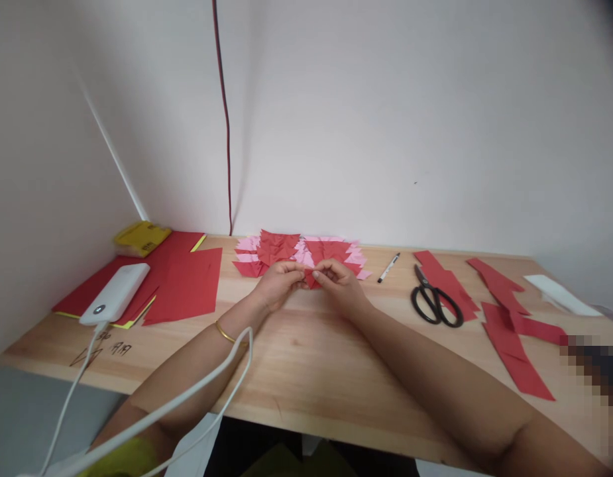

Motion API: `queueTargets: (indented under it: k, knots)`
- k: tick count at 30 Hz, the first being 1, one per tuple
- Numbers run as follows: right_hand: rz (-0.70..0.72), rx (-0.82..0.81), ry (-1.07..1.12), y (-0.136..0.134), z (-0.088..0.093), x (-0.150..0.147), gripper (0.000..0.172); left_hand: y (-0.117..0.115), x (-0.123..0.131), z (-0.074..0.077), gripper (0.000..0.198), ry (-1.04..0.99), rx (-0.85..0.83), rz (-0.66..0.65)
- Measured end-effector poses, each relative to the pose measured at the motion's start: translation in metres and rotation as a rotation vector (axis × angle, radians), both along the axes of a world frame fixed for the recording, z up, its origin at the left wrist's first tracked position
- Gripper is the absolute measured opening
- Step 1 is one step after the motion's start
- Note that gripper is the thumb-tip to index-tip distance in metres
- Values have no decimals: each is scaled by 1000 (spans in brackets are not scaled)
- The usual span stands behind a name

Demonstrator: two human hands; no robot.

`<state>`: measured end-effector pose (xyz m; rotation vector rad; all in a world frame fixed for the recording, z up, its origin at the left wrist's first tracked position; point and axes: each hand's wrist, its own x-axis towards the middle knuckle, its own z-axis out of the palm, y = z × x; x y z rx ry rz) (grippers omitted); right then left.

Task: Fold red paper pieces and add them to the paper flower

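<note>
A small folded piece of red paper (313, 279) is pinched between the fingertips of both hands above the middle of the table. My left hand (282, 283) grips it from the left, and my right hand (338, 281) has closed on its right side. The fingers cover part of the paper, so its full shape is hidden. Just behind the hands lie folded red paper pieces (278, 246) and pink paper pieces (331, 238), creased and with pointed edges. Several of them overlap.
Black-handled scissors (437, 306) and a pen (388, 267) lie to the right, with red paper strips (517, 351) and a white strip (559, 295). On the left are red sheets (187, 285), a yellow packet (142, 238) and a white power bank (116, 293), whose cable (187, 401) crosses my left arm.
</note>
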<state>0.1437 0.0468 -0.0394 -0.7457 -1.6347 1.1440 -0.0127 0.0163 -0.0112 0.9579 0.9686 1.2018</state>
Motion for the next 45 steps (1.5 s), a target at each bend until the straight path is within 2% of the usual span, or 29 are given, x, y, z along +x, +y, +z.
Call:
queueTargets:
  k: [6,11,15,20,28,36,41,45]
  knots:
    - [5,-26,0,0,2,1,16,-2,6,0,17,172,84,45]
    - [28,-61,16,-2,3,-1,17,-1,6,-5,17,210,90,124]
    - [16,-88,44,-3,4,-2,24,1,3,-8,17,231,133,126]
    - [-15,-91,-32,-4,6,-1,19,1,2,-9,16,277,164,136]
    - [-63,-20,-122,-4,8,0,18,1,0,-9,15,386,217,122]
    - [-70,35,-163,-4,6,1,18,-2,4,-1,13,404,211,98]
    - [-64,74,-195,-4,2,0,17,-3,6,-5,11,471,233,153]
    - [-61,125,-226,-6,3,-2,15,-2,6,-6,10,578,263,148]
